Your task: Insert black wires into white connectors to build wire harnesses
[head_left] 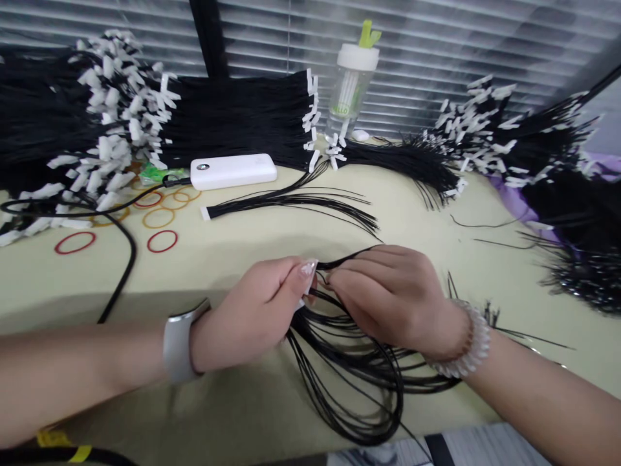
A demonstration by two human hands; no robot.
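My left hand (264, 304) is closed around the white connector end of a black wire bundle (349, 349), its thumb on top. Close beside it, my right hand (392, 294) is closed on black wires of the same bundle, fingers curled so that their tips are partly hidden. The wires hang in wide loops below both hands, toward the table's front edge. Behind the hands lies another black wire bundle with a white connector (206, 213) at its left end and loose wire ends at its right.
A white power bank (233, 171) with a black cable (127, 259) lies at left, near red and yellow rubber bands (162, 241). Stacked black wires (242, 116) with white connectors line the back. A clear bottle (350, 90) stands behind. More wire bundles (577, 213) lie at right.
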